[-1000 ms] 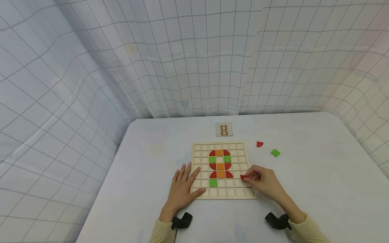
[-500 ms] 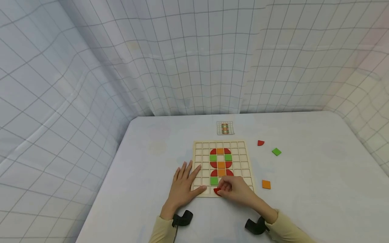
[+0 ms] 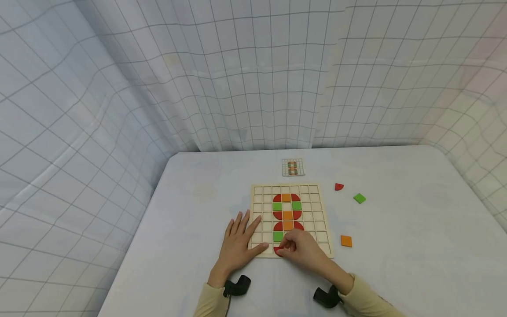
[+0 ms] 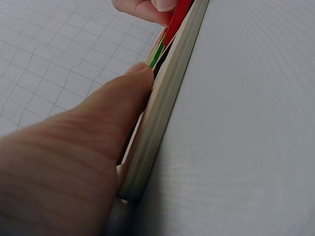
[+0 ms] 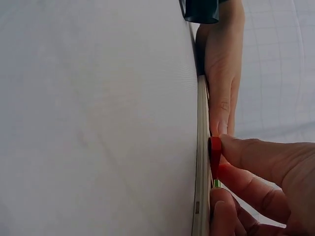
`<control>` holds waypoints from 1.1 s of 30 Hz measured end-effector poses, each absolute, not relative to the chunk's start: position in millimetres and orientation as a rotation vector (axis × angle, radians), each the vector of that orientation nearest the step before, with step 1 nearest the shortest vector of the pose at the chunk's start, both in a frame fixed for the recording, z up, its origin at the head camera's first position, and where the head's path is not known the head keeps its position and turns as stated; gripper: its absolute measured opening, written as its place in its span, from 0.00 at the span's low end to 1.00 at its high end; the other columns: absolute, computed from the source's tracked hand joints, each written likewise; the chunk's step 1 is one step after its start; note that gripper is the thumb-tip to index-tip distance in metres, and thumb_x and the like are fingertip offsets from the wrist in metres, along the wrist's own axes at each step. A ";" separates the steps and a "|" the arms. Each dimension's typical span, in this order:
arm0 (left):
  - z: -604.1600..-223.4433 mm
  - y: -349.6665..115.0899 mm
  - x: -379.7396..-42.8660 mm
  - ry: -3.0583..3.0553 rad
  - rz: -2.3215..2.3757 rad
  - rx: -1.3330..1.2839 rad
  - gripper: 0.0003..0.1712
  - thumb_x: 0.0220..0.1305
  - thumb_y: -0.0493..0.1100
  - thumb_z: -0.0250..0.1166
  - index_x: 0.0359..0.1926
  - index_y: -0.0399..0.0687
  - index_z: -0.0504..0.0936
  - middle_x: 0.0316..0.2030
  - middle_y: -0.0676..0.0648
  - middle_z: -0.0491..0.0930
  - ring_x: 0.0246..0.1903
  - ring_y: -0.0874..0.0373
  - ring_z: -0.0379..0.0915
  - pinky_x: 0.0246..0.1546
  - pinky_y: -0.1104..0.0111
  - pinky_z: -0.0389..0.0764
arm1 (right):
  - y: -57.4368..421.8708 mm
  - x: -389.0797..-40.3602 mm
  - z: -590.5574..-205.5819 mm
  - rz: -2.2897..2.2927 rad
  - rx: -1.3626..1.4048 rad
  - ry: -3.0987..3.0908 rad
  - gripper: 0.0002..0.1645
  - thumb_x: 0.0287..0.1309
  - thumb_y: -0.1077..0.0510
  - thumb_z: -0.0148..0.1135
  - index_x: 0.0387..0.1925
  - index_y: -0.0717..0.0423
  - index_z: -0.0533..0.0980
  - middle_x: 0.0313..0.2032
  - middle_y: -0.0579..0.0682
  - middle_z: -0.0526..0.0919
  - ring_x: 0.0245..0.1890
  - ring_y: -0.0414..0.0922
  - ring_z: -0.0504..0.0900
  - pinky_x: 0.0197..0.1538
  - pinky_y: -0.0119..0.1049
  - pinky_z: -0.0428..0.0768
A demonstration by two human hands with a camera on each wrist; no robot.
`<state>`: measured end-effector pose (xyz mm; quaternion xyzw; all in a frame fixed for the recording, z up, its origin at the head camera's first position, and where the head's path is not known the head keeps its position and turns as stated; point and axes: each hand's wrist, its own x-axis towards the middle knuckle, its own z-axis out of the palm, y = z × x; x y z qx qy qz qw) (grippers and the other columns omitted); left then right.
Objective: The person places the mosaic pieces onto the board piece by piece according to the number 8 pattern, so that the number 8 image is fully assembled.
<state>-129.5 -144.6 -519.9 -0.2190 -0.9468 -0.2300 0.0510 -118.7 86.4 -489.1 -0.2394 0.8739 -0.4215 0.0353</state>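
Observation:
A pale wooden grid board (image 3: 319,226) lies on the table, with red quarter-circle, orange square and green square tiles set in its middle columns. My left hand (image 3: 236,246) rests on the board's left edge, fingers spread; the left wrist view shows its thumb against the rim. Between right thumb and fingers, my right hand (image 3: 303,251) pinches a red quarter-circle tile (image 3: 277,251) at the bottom row, just below a green tile (image 3: 278,236). In the right wrist view the red tile (image 5: 215,155) stands close against the board's face. My right hand hides some nearby cells.
Right of the board lie an orange square tile (image 3: 346,241), a green square tile (image 3: 359,198) and a red quarter-circle tile (image 3: 339,187). Behind it is a small pattern card (image 3: 292,167). White grid-patterned curtains (image 3: 253,88) enclose the table.
My right hand has carried the red tile leftward from the board's right side to the bottom row, uncovering the orange tile on the table. The left hand stays where it was.

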 end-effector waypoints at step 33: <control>-518.4 -144.7 -128.8 -2.877 -0.692 -0.666 0.44 0.60 0.67 0.59 0.72 0.58 0.59 0.72 0.42 0.49 0.71 0.45 0.37 0.67 0.50 0.38 | 81.5 -119.0 -490.1 -1.152 -0.696 2.827 0.13 0.44 0.56 0.77 0.25 0.49 0.77 0.22 0.40 0.69 0.21 0.35 0.65 0.24 0.29 0.69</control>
